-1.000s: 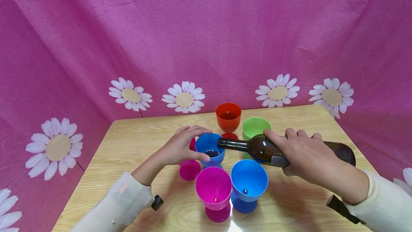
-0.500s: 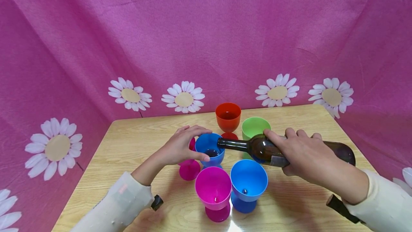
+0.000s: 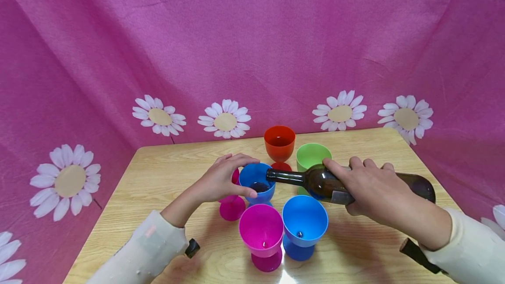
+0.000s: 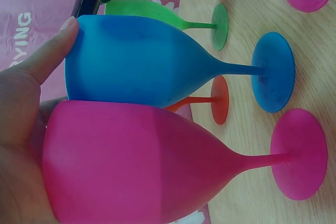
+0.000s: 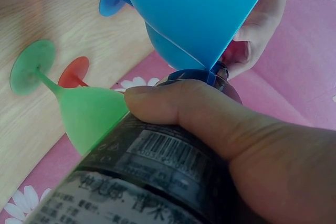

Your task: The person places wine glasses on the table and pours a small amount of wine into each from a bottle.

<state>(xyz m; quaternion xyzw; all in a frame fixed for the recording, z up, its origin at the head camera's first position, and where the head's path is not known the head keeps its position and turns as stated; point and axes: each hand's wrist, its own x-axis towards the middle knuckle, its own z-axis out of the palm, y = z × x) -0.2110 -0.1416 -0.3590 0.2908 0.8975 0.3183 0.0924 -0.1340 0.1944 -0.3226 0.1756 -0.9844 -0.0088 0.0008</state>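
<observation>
My left hand (image 3: 217, 181) holds a blue goblet (image 4: 142, 59) near its rim, thumb on the near side and fingers round the far side. Dark liquid (image 3: 259, 187) lies in its bowl. My right hand (image 3: 375, 187) grips a dark glass wine bottle (image 3: 315, 181) from above, its printed label (image 5: 163, 161) showing in the right wrist view. The bottle is tipped almost level, its mouth at the right side of the blue goblet's rim. No stream can be made out. A pink goblet (image 4: 121, 166) stands close by the left hand, partly hidden by it in the head view.
In front stand another pink goblet (image 3: 261, 231) and a second blue goblet (image 3: 305, 220), side by side. Behind are a red goblet (image 3: 279, 148) with dark liquid and a green goblet (image 3: 311, 157), partly covered by the bottle. Pink daisy cloth (image 3: 276, 56) hangs behind the wooden table (image 3: 177, 165).
</observation>
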